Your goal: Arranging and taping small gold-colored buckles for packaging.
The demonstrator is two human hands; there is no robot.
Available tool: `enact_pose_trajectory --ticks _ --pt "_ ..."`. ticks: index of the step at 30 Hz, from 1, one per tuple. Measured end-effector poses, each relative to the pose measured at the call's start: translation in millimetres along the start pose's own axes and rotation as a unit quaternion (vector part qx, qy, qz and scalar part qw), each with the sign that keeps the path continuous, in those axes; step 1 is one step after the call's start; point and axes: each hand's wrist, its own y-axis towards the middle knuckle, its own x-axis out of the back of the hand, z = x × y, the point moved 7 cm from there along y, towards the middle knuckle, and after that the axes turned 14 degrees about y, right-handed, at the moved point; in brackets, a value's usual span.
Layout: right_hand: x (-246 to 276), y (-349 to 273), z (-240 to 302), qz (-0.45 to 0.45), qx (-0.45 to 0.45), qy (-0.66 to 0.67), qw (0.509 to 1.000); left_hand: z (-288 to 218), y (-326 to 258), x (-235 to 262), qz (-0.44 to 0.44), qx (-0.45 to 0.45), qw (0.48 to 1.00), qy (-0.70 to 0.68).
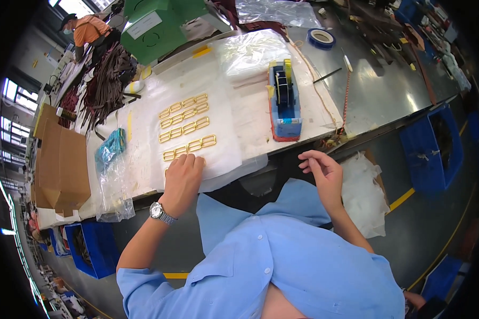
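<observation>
Blue shirt fabric [282,250] fills the bottom of the view, and both forearms rise from it toward the bench. The left hand [183,178], with a wristwatch [159,212] below it, lies palm down on the white sheet [226,119] at the near end of the gold buckles [186,125]; its fingertips cover the nearest buckle, and whether they pinch one cannot be told. The right hand [322,170] hovers off the bench edge, fingers loosely curled and open, holding nothing.

The buckles lie in neat rows on the sheet, which overhangs the near edge of the bench. A likely risk is that a drag of the left hand pulls the sheet toward the edge and slides the nearest rows out of line or off onto the floor. The clear bag [114,186] to the left also hangs near the edge.

To the right of the rows stands the blue tape dispenser [285,101], near but apart from them, with bare white sheet between. Beyond it the steel table [388,90] offers open room; the cardboard box [61,165] closes the left side
</observation>
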Motion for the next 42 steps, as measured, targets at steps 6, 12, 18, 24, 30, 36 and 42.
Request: enact_pose_trajectory --ticks 6,12,18,24,30,36,42 --pt "6 34 32 -0.007 0.069 0.022 0.997 10 3 9 -0.039 0.083 0.992 -0.083" --pt "-6 91 59 0.081 0.019 -0.031 0.996 43 14 30 -0.008 0.263 0.868 -0.421" --pt "-30 116 35 0.211 -0.111 -0.089 0.967 -12 81 41 -0.011 0.165 0.717 -0.677" --pt "-46 112 43 0.173 -0.207 -0.087 0.959 -44 181 53 0.014 0.051 0.736 -0.675" --pt "-41 116 36 0.100 -0.260 -0.005 0.960 -41 213 49 0.029 0.033 0.738 -0.673" --pt "-52 54 59 0.121 -0.218 0.041 0.968 -33 225 52 0.012 0.032 0.761 -0.648" --pt "-45 -21 -32 0.052 -0.203 0.171 0.963 -37 220 45 0.009 0.032 0.733 -0.679"
